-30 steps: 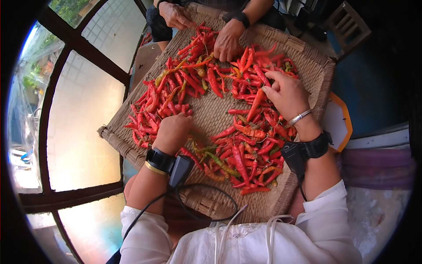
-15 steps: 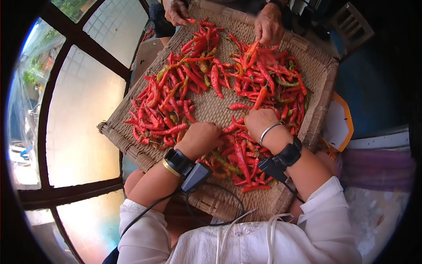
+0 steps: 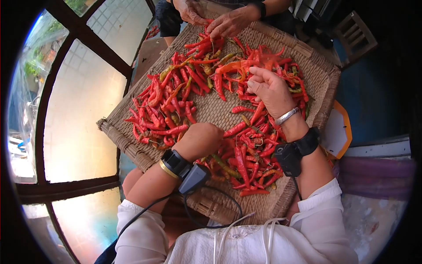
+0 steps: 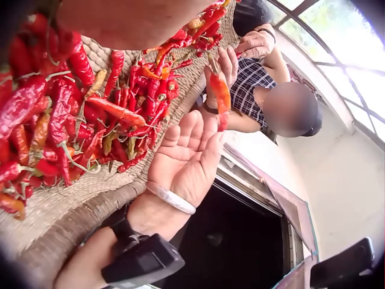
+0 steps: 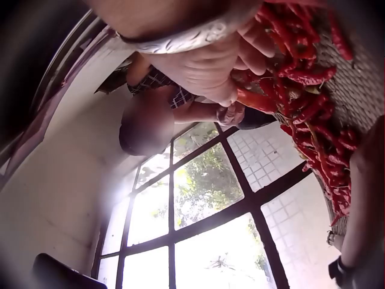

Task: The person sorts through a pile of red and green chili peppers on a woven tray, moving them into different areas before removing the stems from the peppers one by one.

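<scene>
Red chili peppers (image 3: 246, 163), a few orange or greenish, lie in heaps on a large woven tray (image 3: 211, 105). My right hand (image 3: 272, 91) is raised over the right-hand heap, palm turned inward. Between its thumb and index fingertips it pinches an orange-red chili pepper (image 4: 221, 96), which points toward the far side. My left hand (image 3: 202, 140) is low over the near heap, back of the hand upward. Its fingers are hidden beneath it in the head view, and I cannot tell whether they hold a chili.
Across the tray sits another person, whose hands (image 3: 226, 24) meet over peppers at the far corner. Framed window panes (image 3: 83, 110) stand on the left. A wooden chair (image 3: 355, 37) is at the far right. A black cable (image 3: 211, 226) loops by the tray's near edge.
My right hand has gone from the near heap up and away, now with a chili pepper. My left hand has barely moved. The other person's right-side hand has come across to their other hand.
</scene>
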A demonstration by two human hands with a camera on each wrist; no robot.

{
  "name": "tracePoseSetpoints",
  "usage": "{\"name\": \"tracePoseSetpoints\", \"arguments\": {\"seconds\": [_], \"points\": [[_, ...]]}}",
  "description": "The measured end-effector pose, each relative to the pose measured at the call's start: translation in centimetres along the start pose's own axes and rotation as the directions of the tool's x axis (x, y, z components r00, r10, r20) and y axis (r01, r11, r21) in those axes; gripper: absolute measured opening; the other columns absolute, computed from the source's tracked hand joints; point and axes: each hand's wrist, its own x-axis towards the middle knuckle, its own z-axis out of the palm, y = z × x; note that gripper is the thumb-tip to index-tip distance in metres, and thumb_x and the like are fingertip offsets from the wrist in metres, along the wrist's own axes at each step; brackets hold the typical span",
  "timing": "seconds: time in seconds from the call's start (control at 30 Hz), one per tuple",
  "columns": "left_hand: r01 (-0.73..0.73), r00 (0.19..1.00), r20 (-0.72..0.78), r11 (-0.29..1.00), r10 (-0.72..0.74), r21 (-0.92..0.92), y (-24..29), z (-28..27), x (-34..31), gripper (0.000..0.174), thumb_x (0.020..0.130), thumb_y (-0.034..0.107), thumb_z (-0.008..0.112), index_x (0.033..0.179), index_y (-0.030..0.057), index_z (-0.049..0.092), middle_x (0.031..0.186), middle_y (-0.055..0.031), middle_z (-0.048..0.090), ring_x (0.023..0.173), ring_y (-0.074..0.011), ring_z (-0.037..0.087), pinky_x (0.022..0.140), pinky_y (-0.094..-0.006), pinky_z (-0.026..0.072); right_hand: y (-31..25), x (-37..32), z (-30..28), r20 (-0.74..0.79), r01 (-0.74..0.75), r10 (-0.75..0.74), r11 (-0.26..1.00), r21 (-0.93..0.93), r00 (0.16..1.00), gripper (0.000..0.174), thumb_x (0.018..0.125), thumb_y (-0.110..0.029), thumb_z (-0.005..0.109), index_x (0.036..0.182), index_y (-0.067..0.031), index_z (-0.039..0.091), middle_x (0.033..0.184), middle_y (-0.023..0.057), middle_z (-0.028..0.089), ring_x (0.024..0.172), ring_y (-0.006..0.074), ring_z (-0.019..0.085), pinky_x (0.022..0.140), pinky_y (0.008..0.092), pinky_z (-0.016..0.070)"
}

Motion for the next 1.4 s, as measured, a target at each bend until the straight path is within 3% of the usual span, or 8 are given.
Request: {"name": "tracePoseSetpoints", "arguments": {"seconds": [0.17,0.23,0.47,0.77,0.83,0.97,1.1,1.4], "points": [[-0.029,0.996,-0.086,0.97,0.008,-0.242,0.3,-2.7,-0.6,0.008,0.074,0.011,0.061,0.077,0.0045,0.059,0.068,-0.0125,0.06,0.061,-0.0263,0.059,0.055,-0.0348,0.0462,2.1,-2.3,0.9,0.353,0.058,0.072,0.937,-0.345,0.933,0.033,0.077,-0.018,0.065,0.103,0.0003,0.059,0.088,0.0143,0.063,0.078,0.024,0.063,0.071,0.0336,0.0497],[-0.083,0.988,-0.151,0.92,0.027,-0.382,-0.1,-3.2,-0.7,0.007,0.074,0.008,0.063,0.077,0.0033,0.058,0.066,-0.0113,0.059,0.058,-0.0222,0.059,0.054,-0.0316,0.0457,2.8,-3.4,1.8,0.563,0.494,-0.207,0.759,-0.423,0.8,0.033,0.075,-0.023,0.064,0.101,-0.003,0.061,0.084,0.0137,0.063,0.078,0.032,0.061,0.072,0.039,0.0489],[0.099,0.993,0.06,0.475,-0.098,-0.874,-0.5,-4.8,-1.9,0.014,0.089,0.013,0.056,0.093,-0.0002,0.06,0.072,-0.0003,0.061,0.064,-0.006,0.057,0.057,-0.0209,0.0477,2.0,-4.5,2.7,0.663,0.411,0.002,0.784,-0.466,0.748,0.025,0.075,-0.026,0.061,0.083,-0.002,0.062,0.075,0.017,0.061,0.076,0.0352,0.059,0.07,0.0421,0.0467],[0.085,0.966,-0.143,0.786,-0.216,-0.612,-1.4,-4.3,-1.8,0.018,0.085,0.018,0.058,0.092,0.0013,0.062,0.068,-0.009,0.061,0.059,-0.0197,0.061,0.055,-0.0304,0.0473,0.7,-3.2,0.7,0.707,0.206,0.477,0.734,-0.647,0.521,0.028,0.08,-0.029,0.06,0.083,-0.001,0.061,0.069,0.0146,0.061,0.069,0.0256,0.061,0.062,0.034,0.0471],[0.066,0.971,-0.189,0.928,-0.144,-0.366,-1.4,-3.6,-1.7,0.018,0.083,0.017,0.059,0.092,0.0023,0.062,0.07,-0.0111,0.062,0.063,-0.0236,0.061,0.059,-0.0318,0.0474,0.5,-2.4,0.3,0.497,-0.255,0.365,0.927,-0.277,0.787,0.029,0.085,-0.027,0.057,0.094,-0.0001,0.061,0.07,0.0094,0.062,0.067,0.0125,0.06,0.059,0.0246,0.0466],[-0.006,0.991,-0.127,0.957,-0.032,-0.29,-0.3,-0.7,-0.8,0.019,0.078,0.02,0.06,0.09,0.0049,0.063,0.074,-0.0138,0.061,0.07,-0.0315,0.06,0.062,-0.0382,0.0474,0.7,-1.4,0.5,0.072,-0.107,0.092,0.966,0.234,0.993,0.035,0.086,-0.023,0.058,0.11,0.002,0.056,0.076,0.0067,0.062,0.067,0.0078,0.058,0.058,0.0212,0.046],[0.068,0.99,-0.119,0.996,-0.074,-0.056,0.2,1.0,0.3,0.021,0.075,0.025,0.063,0.085,0.0064,0.06,0.073,-0.0116,0.059,0.071,-0.0318,0.06,0.062,-0.0414,0.0481,2.3,-2.3,0.8,0.388,0.161,0.082,0.817,-0.554,0.918,0.027,0.076,-0.011,0.064,0.102,-0.0041,0.06,0.077,0.0074,0.062,0.069,0.016,0.059,0.062,0.0293,0.0475],[0.076,0.987,-0.134,0.995,-0.085,-0.068,0.1,2.0,1.0,0.022,0.072,0.027,0.064,0.078,0.0069,0.06,0.073,-0.0116,0.059,0.071,-0.0313,0.06,0.06,-0.042,0.0477,1.8,-3.1,1.5,0.406,0.321,0.03,0.563,-0.761,0.913,0.025,0.076,-0.021,0.062,0.096,-0.0068,0.061,0.089,0.0121,0.061,0.084,0.0303,0.06,0.073,0.0411,0.0479]]}}
